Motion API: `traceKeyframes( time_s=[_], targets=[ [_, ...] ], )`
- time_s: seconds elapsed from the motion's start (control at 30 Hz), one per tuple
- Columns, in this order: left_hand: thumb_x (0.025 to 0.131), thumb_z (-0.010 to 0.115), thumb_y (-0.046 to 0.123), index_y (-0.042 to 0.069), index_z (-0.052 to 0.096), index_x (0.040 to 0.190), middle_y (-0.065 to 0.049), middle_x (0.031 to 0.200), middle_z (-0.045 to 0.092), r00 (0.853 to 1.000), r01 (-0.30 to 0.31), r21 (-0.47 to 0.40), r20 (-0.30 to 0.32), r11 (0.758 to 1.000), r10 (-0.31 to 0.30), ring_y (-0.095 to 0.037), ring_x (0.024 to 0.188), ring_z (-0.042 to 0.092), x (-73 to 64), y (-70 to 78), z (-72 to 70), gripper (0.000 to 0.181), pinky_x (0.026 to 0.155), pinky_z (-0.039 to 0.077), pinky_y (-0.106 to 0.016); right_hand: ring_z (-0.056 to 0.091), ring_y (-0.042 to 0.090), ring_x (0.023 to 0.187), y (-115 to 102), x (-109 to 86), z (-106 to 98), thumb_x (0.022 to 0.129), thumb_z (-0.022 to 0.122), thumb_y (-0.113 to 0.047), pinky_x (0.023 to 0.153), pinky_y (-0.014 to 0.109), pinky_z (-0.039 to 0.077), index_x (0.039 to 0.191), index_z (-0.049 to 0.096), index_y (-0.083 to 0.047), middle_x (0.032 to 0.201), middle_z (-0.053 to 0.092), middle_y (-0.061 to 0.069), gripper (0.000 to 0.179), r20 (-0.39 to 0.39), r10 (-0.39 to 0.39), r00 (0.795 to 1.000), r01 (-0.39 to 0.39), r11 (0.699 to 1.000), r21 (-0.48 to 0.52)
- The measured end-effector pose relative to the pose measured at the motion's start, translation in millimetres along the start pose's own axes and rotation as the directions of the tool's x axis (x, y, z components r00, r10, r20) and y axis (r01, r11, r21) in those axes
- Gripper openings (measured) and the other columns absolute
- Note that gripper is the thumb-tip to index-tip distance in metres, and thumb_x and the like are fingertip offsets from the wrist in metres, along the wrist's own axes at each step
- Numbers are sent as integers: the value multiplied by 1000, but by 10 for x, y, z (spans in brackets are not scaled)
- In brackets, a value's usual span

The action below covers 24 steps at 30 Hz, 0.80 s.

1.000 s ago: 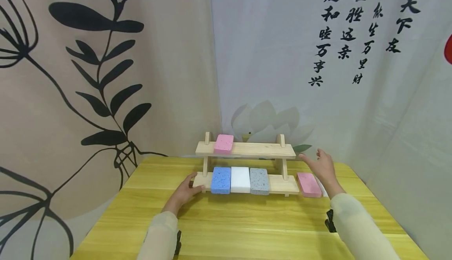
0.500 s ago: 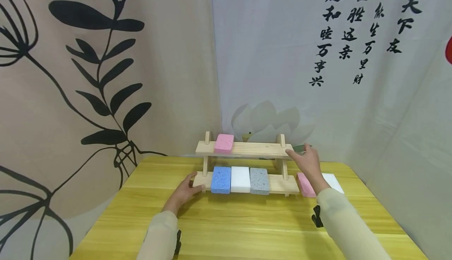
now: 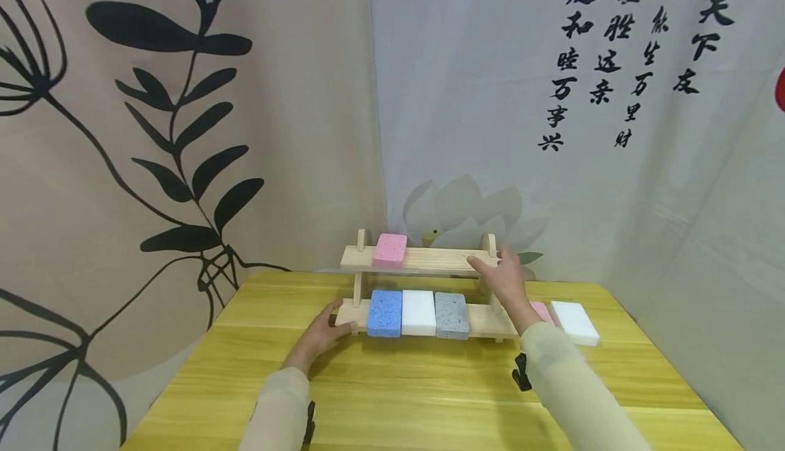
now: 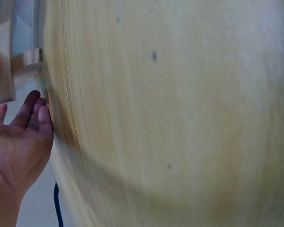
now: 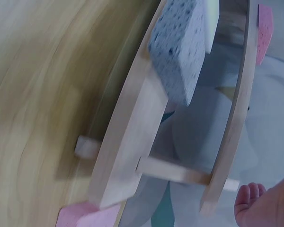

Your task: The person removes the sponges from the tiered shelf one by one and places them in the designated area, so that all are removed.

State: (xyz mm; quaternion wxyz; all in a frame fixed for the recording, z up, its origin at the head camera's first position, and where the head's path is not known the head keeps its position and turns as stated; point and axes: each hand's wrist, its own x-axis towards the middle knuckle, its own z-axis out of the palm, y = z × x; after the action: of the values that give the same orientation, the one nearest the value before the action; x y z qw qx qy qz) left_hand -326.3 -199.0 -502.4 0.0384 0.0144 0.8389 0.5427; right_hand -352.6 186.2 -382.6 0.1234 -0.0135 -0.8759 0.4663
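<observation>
A two-tier wooden rack (image 3: 484, 327) stands at the back of the table. My left hand (image 3: 320, 334) holds the left end of its lower board, thumb in front and fingers behind; in the left wrist view the palm (image 4: 19, 151) shows beside the board's end. On the lower board stand a blue sponge (image 3: 384, 314), a white sponge (image 3: 418, 313) and a speckled grey sponge (image 3: 452, 316). A pink sponge (image 3: 390, 251) is on the upper board, towards the left. My right hand (image 3: 505, 281), holding nothing, is at the upper board's right end, thumb spread from the fingers.
Right of the rack, another pink sponge (image 3: 542, 312) lies on the table (image 3: 392, 383), partly hidden by my right arm. A white sponge (image 3: 575, 323) lies beside it. Behind the table hangs a printed cloth (image 3: 306, 131). A dark cable (image 4: 58, 205) shows in the left wrist view.
My right hand has moved left, from above the loose sponges to the upper board's right end. The white sponge there has come into view. The left hand stays put.
</observation>
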Motion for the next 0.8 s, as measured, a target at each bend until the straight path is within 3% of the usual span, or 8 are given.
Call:
traceKeyframes(
  time_s=[0.3,0.47,0.8],
  targets=[
    [95,68,34,12,27,157,-27,138,46,1000,-6,11,-3,1000,6,-41,120,52,-31,25,-14,77,97,43,-57,32,43,138,-229,-39,297,91,67,-50,109,55,32,155,21,5,150,31,28,97,-6,-34,999,34,998,48],
    [95,69,35,13,27,157,-27,140,45,1000,-2,13,-1,1000,2,-42,122,50,-27,15,-21,77,97,43,-57,35,42,136,-333,-72,509,90,68,-51,108,54,34,153,26,3,148,36,25,94,-11,-21,1000,21,999,25],
    [95,69,36,15,28,157,-24,136,49,1000,10,22,-9,1000,-10,-36,117,54,21,-9,-7,77,98,43,-55,38,43,134,-510,-144,901,87,71,-51,108,54,35,152,30,4,145,39,28,95,-30,-22,999,23,999,28]
  ],
)
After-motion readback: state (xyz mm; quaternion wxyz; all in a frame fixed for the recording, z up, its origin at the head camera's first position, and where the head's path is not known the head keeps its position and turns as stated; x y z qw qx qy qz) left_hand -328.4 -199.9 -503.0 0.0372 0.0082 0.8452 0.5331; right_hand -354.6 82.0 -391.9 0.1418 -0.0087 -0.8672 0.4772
